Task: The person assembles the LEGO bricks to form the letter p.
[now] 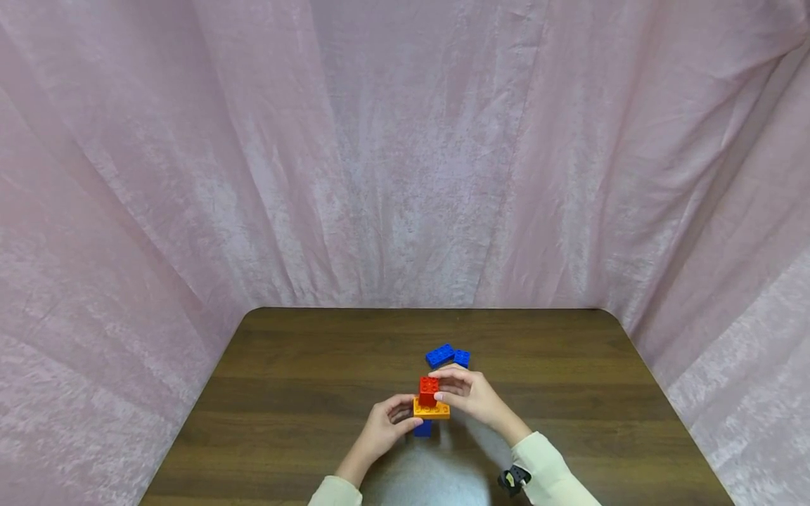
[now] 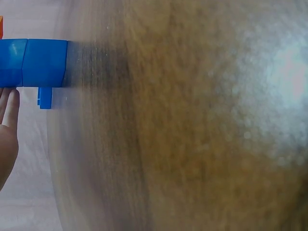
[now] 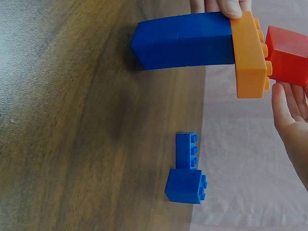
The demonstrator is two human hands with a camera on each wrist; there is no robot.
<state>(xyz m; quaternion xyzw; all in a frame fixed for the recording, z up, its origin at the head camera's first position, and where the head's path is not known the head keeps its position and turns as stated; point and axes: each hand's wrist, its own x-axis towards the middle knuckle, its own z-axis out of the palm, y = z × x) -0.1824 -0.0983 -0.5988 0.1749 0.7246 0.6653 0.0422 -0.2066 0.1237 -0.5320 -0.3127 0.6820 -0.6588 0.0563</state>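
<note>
Two stacked blue bricks (image 1: 422, 428) stand upright on the table and carry a long orange brick (image 1: 441, 413) crosswise. The right wrist view shows this stack from the side, its blue bricks (image 3: 185, 41) under the orange brick (image 3: 249, 60). My left hand (image 1: 382, 426) grips the stack from the left at the orange brick's end, thumb in front. With fingers and thumb, my right hand (image 1: 471, 396) pinches a red brick (image 1: 428, 391) at the orange brick's studs. Whether the red brick is pressed on cannot be told. In the left wrist view, my left hand (image 2: 7, 144) touches the blue bricks.
Behind the stack lie two loose blue bricks, a longer one (image 1: 439, 355) and a shorter one (image 1: 462, 358), close together. The brown wooden table (image 1: 285, 393) ends at a pink curtain (image 1: 411, 176) at the back and sides.
</note>
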